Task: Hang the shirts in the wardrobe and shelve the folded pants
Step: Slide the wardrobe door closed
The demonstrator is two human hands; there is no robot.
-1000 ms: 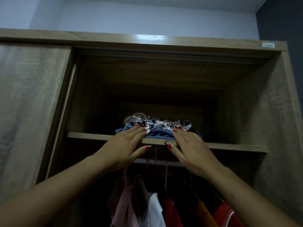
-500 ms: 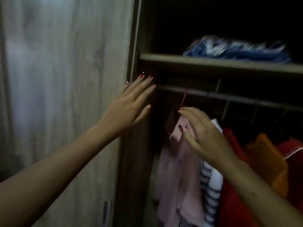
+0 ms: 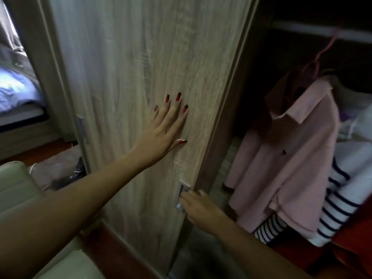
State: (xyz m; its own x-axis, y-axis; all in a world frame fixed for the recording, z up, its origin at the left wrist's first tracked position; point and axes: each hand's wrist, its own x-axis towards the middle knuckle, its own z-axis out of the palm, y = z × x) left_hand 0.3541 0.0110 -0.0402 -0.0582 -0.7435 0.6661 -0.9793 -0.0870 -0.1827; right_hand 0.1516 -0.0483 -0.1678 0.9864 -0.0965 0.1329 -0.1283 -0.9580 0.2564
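Note:
The wardrobe's wooden sliding door [image 3: 130, 57] fills the middle of the view. My left hand [image 3: 161, 133] lies flat on it, fingers spread, holding nothing. My right hand [image 3: 199, 208] has its fingers hooked in the door's recessed metal handle [image 3: 182, 190] near the door's right edge. In the open section to the right, a pink collared shirt [image 3: 291, 158] hangs on a pink hanger [image 3: 322, 51] from the rail [image 3: 314, 30]. Beside it hang a navy-striped white shirt [image 3: 338, 200] and a red garment [image 3: 354, 234]. The shelf with the folded pants is out of view.
A bed with blue bedding [image 3: 16, 89] shows at the far left past the wardrobe's side. A pale cushioned seat [image 3: 18, 190] stands at the lower left, with a bag or clothes [image 3: 58, 170] on the floor behind it.
My view dropped from the top shelf to the door. My left hand went from the shelf's folded pants to the door face; my right hand came down past the pink shirt to the handle.

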